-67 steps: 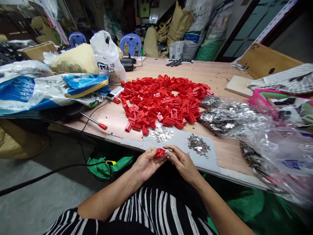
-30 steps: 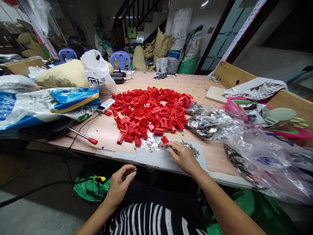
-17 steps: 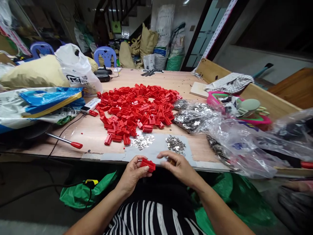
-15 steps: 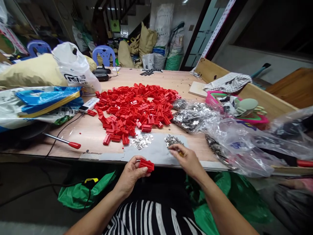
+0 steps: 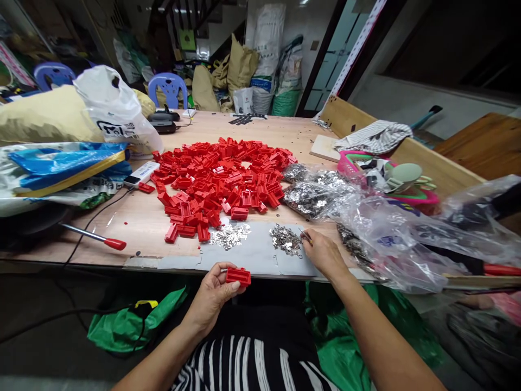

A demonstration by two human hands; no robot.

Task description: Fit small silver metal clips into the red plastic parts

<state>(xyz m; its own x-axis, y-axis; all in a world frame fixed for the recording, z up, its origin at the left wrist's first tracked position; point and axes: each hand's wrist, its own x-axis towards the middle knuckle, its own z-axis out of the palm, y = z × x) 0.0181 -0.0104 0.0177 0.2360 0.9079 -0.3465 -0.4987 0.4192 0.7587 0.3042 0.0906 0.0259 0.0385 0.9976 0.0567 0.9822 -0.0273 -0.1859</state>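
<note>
My left hand [image 5: 214, 293] holds a red plastic piece [image 5: 238, 276] just below the table's near edge, fingers curled round it. My right hand [image 5: 323, 253] rests on the grey sheet [image 5: 260, 252], its fingertips pinched at the right-hand small pile of metal clips [image 5: 286, 239]; what it pinches is too small to name. A second small pile of metal bits [image 5: 230, 235] lies to the left on the sheet. A big heap of red plastic pieces [image 5: 220, 176] covers the middle of the wooden table [image 5: 142, 222].
Clear plastic bags of metal parts [image 5: 366, 212] spread along the right. A red-handled screwdriver [image 5: 91, 237] and a black cable lie at left, beside blue-white sacks [image 5: 61, 168] and a white plastic bag [image 5: 112, 111]. A pink basket [image 5: 358, 163] stands at the right; green bags lie on the floor.
My right hand left the red piece and reached forward to the right-hand metal pile. My left hand kept the red piece, picked up about a second ago. The view drifted left.
</note>
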